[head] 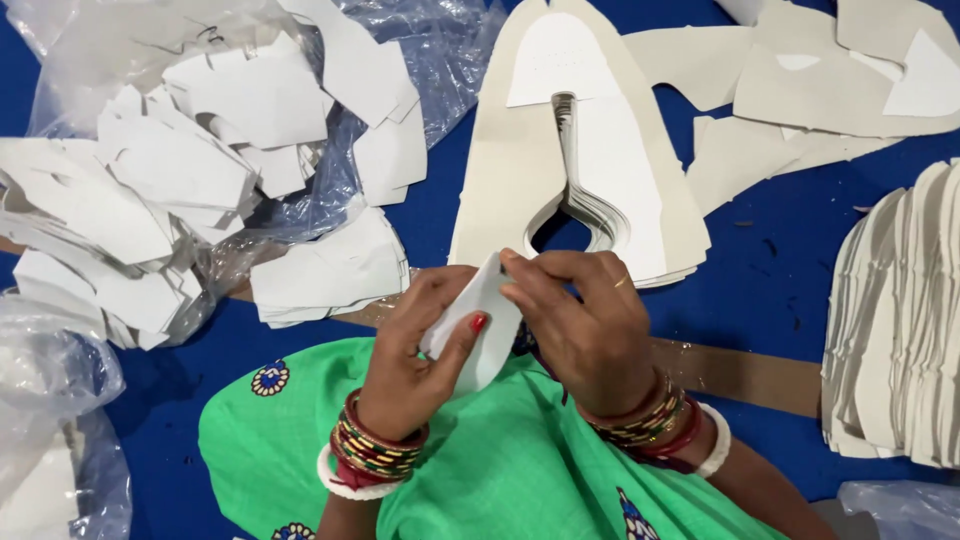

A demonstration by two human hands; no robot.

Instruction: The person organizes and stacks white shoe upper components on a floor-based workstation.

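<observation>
Hands pinch one small white cut piece point(478, 325), curved and slightly folded: left hand point(410, 350) and right hand point(580, 320) both closed on it, just below the beige stack point(500, 180).

Ten o'clock: clear plastic bag point(330, 190) spilling white cut pieces point(170, 170)
Twelve o'clock: stack of beige cutouts point(580, 170)
Three o'clock: fanned beige stack point(900, 320)
Underneath: blue cloth point(770, 270)

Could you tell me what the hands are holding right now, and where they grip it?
Both hold one small white cut piece: the left hand pinches its lower edge, the right hand its upper edge.
</observation>
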